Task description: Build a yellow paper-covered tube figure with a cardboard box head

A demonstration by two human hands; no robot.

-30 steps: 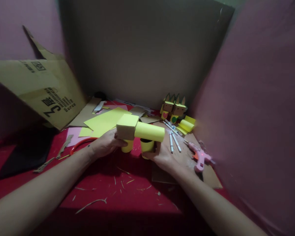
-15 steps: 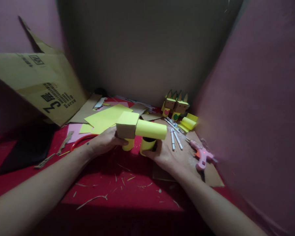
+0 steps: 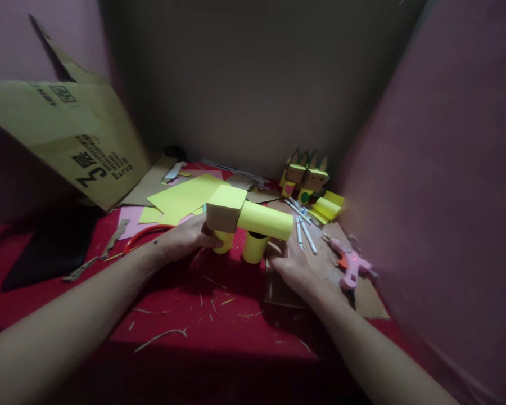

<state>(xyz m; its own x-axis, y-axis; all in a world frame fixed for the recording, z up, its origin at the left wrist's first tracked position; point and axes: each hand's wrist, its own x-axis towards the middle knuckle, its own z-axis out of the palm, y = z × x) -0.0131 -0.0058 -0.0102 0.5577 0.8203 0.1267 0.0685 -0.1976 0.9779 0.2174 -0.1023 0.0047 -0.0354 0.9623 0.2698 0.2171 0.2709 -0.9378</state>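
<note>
A cardboard box with a yellow top [image 3: 226, 197] sits on a short upright yellow paper tube [image 3: 222, 242]. My left hand [image 3: 194, 232] is closed around that short tube, below the box. From the box's right side a long yellow paper tube [image 3: 265, 219] runs sideways, passing over a second upright yellow tube [image 3: 255, 249] with a dark inside. My right hand [image 3: 294, 261] has its fingers bent at the long tube's right end, partly hidden behind it. Its thumb lies apart from the second upright tube.
A pink glue gun [image 3: 351, 263] and several white pens [image 3: 307, 236] lie on cardboard [image 3: 366, 298] at right. Two paper figures [image 3: 307, 175] stand behind. Yellow paper sheets [image 3: 185, 197], red-handled scissors [image 3: 145, 233] and a large carton [image 3: 67, 135] are at left.
My right hand has slid off the second upright tube, to the right and toward the long tube's end. The whole view has shifted slightly. My left hand keeps its grip.
</note>
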